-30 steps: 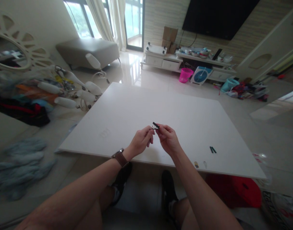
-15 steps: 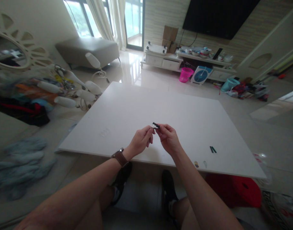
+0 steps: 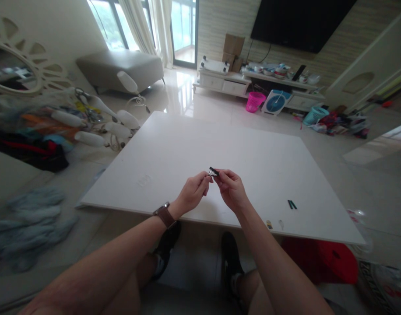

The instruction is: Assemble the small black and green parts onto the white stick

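Observation:
Over the near part of the white table (image 3: 249,153), my two hands meet fingertip to fingertip. My right hand (image 3: 230,186) is closed in a pinch on a small black-and-silver clip-like object (image 3: 214,172); its exact kind is too small to tell. My left hand (image 3: 194,189), with a brown-strapped watch (image 3: 165,214) at the wrist, has its thumb and fingers pinched at the object's silver end. Whatever else those left fingers hold is hidden. Two short dark green sticks (image 3: 292,204) lie to the right, beyond a small yellow-and-dark piece (image 3: 269,224) and a clear piece (image 3: 281,224) near the front edge.
Faint clear strips (image 3: 144,180) lie at the table's left. A lamp with several white shades (image 3: 113,129) stands past the left edge. Under the front right corner is a red object (image 3: 332,260). A pink basket (image 3: 255,102) and a fan (image 3: 275,103) stand across the floor.
Both hands stay nearly in place. The black part of the small object is tilted slightly differently between the fingers, and the view has shifted a little.

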Available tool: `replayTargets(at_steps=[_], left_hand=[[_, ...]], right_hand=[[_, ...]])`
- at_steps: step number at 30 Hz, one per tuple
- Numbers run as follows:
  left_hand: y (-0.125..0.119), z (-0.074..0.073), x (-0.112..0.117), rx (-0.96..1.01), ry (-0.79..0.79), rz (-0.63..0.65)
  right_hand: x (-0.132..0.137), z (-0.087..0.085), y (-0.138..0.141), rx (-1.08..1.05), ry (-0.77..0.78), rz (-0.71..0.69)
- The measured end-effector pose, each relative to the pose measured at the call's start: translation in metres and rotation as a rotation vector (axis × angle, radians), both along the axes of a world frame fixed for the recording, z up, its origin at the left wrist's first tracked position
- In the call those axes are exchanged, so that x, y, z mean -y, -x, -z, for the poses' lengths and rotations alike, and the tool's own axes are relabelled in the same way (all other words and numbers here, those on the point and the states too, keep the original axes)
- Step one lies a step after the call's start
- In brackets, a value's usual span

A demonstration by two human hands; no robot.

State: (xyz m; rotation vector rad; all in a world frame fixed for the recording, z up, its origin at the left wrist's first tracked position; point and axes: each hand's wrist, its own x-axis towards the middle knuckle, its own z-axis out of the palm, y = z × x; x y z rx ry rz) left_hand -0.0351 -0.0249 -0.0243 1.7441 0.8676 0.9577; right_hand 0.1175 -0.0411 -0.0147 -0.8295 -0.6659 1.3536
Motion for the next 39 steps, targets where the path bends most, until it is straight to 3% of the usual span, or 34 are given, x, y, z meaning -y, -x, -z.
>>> replayTargets(at_steps=[15,39], left_hand=[[-0.0012,0.0018,0.0003,0.0,-0.029,-0.035],[-0.0015,-0.0012,0.0006,-0.026,-0.037,-0.058]], right_hand=[[-0.0001,0.002,-0.0016,0.159,-0.137,0.03],[0.0006,-0.0021,0.0041,0.138,-0.097,0.062]])
